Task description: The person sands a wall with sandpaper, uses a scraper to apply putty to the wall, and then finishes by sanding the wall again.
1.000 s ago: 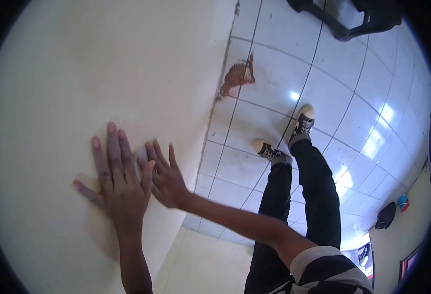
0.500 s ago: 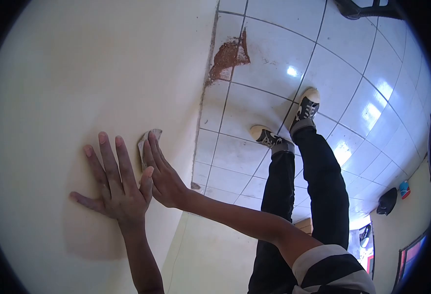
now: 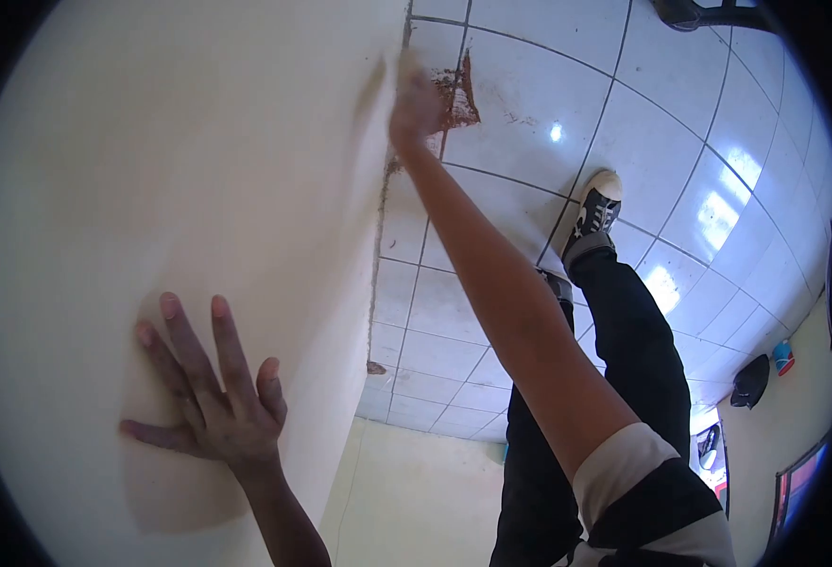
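Observation:
My left hand (image 3: 213, 406) lies flat against the cream wall (image 3: 180, 170), palm on the surface and fingers spread, with nothing in it. At the far end of my stretched arm, my right hand (image 3: 416, 109) is smeared by motion beside the wall, in line with its bottom edge. It covers part of a reddish-brown broken patch (image 3: 470, 104) in the floor tiles. Blur hides its fingers, and I cannot make out whether the pale folded piece seen under it earlier is still in it.
White floor tiles (image 3: 510, 217) run along the foot of the wall. My shoe (image 3: 593, 206) stands on them, near the wall. A dark curved object (image 3: 709, 14) is at the top right, and a black bag (image 3: 750, 383) beside a blue and red container (image 3: 783, 357) at the right.
My right hand has swung away from beside my left hand, up and right in the view. My left hand has shifted slightly down and left, still spread on the wall.

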`<action>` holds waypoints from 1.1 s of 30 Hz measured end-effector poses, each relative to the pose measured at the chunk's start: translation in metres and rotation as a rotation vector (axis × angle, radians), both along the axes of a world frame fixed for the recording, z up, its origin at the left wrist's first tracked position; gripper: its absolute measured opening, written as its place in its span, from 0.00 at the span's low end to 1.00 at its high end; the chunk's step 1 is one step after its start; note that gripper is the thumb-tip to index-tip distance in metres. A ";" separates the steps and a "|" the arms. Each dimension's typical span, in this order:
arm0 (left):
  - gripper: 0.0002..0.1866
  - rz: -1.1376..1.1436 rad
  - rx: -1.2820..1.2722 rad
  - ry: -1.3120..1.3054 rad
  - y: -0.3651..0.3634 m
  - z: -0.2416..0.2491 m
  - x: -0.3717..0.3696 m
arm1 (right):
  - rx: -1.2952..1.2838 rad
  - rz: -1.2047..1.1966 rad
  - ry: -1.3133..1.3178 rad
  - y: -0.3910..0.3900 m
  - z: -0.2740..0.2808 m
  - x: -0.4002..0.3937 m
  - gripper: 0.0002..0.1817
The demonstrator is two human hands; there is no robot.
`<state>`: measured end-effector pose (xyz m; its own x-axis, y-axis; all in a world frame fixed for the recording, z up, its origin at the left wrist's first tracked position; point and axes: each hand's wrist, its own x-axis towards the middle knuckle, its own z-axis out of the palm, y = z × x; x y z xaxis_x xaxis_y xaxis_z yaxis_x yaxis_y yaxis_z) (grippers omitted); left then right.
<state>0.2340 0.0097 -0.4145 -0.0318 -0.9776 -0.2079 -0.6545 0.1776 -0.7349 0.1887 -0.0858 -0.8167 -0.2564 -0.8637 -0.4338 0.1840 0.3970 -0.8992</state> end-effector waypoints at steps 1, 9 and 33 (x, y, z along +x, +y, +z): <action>0.30 -0.002 -0.005 -0.008 0.000 0.000 0.001 | 0.103 0.015 0.041 -0.003 0.027 -0.026 0.19; 0.30 -0.008 0.028 0.008 -0.001 0.000 0.000 | -0.676 0.158 0.058 0.014 0.169 -0.024 0.20; 0.18 -0.071 -0.034 0.677 0.019 0.001 0.007 | -0.753 0.412 -0.255 0.080 0.264 -0.015 0.23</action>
